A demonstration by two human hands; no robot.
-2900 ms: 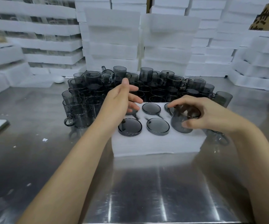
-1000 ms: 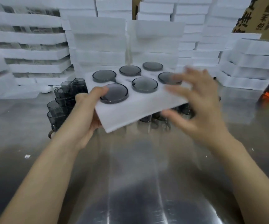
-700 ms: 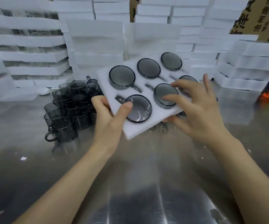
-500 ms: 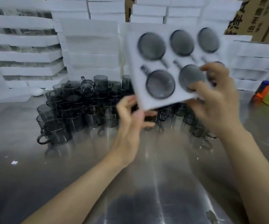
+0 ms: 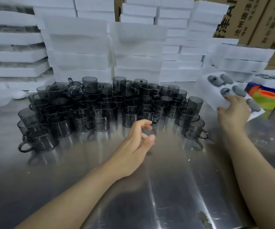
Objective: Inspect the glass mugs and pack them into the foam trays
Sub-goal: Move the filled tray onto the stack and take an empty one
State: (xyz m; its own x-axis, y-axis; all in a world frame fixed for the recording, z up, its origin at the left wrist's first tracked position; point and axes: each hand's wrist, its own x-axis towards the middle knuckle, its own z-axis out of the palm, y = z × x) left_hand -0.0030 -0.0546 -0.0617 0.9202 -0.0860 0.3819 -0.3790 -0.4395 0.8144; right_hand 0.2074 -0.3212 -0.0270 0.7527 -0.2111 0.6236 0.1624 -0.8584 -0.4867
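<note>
- The filled foam tray [image 5: 216,95] has swung right; my right hand [image 5: 232,111] grips its edge above the tabletop [image 5: 166,187].
- My left hand [image 5: 136,146] has let go, loosely open and empty.
- Unpacked glass mugs [image 5: 110,106] wait ahead.

Bare steel table [image 5: 166,187] fills the lower frame; crowded mugs [image 5: 100,106] and foam stacks [image 5: 78,47] block the upper half.

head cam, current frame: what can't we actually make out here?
- Filled foam tray, far right: motion-blurred; mug count and seating unreadable.
- Right hand: fingertips blurred, grip on the tray unclear.
- Loose mugs: rear rows hidden behind front ones; defects too small to see.
- Cardboard boxes: print cut by the frame edge.
</note>
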